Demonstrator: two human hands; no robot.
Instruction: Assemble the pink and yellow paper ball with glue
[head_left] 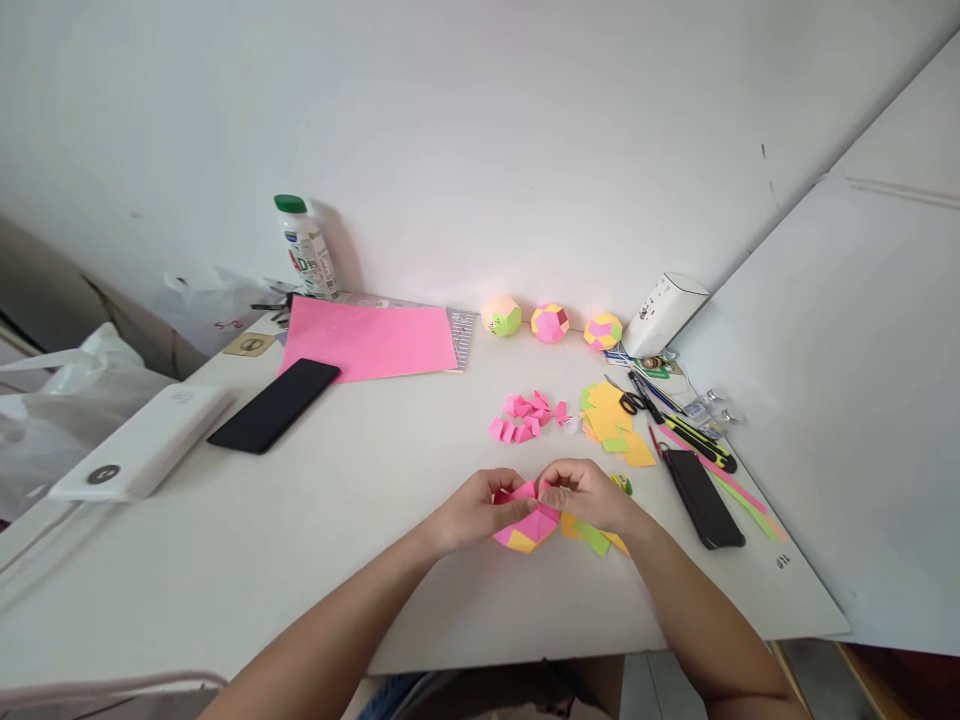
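Note:
Between my hands, close to the table's front edge, is a partly open pink and yellow folded-paper ball [527, 532]. My left hand [480, 512] is closed on its left side, thumb across the front. With thumb and fingers, my right hand [581, 492] pinches the ball's upper right edge. Its far side is hidden behind my fingers. Beyond the hands lie several small folded pink paper pieces [523, 418]. Yellow and green paper squares [611, 415] are spread to their right, and more paper pieces [592, 537] lie beside the ball, under my right wrist.
Three finished paper balls [550, 323] sit along the wall. Scissors [632, 402], a cutter [701, 443], a black case [703, 498] and a white cylinder [664, 315] stand or lie at right. At left are pink paper [371, 340], a phone [275, 405], a white power bank [146, 440] and a bottle [307, 250].

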